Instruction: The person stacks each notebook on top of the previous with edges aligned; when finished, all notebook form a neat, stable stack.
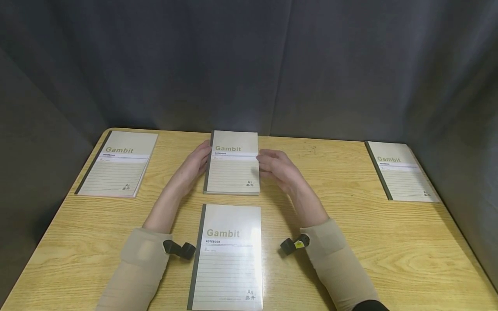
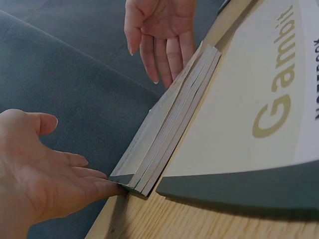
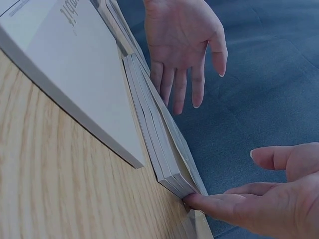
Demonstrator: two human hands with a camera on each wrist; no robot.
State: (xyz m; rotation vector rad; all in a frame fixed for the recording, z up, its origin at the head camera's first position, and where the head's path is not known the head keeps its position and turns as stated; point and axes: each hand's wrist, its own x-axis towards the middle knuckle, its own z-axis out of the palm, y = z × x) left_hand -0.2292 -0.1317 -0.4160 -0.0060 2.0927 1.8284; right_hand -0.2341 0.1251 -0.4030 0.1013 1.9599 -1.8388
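Four notebook covers face up on the bench (image 1: 373, 250). One tops a stack of notebooks (image 1: 233, 172) lying directly between the two hands; the wrist views show what looks like three in it, though the layers are hard to separate exactly. The left hand (image 1: 194, 163) has its fingers extended and thumb spread away, fingertips touching the stack's dark spine side; it grips nothing. The right hand (image 1: 279, 167) matches it on the opposite edge, fingers extended against the stack, thumb clear, nothing gripped. Near the right hand's fingertips, the top cover stands slightly away from the pages.

Nearer the person than both hands, between the wrists, lies the near notebook (image 1: 229, 268), apart from the stack. Outward from the left hand is the left-side notebook (image 1: 118, 168); well outward from the right hand is the right-side notebook (image 1: 402, 172).

All four covers read "Gambit" in gold, with "NOTEBOOK" beneath. "A5" and the characters "嘉升" are legible at the lower corner of the near notebook; its finer print is too small to read. Behind each hand, on two beige sleeves (image 1: 142, 263), sit two black wrist devices (image 1: 294, 245), the right one bearing a yellow label.
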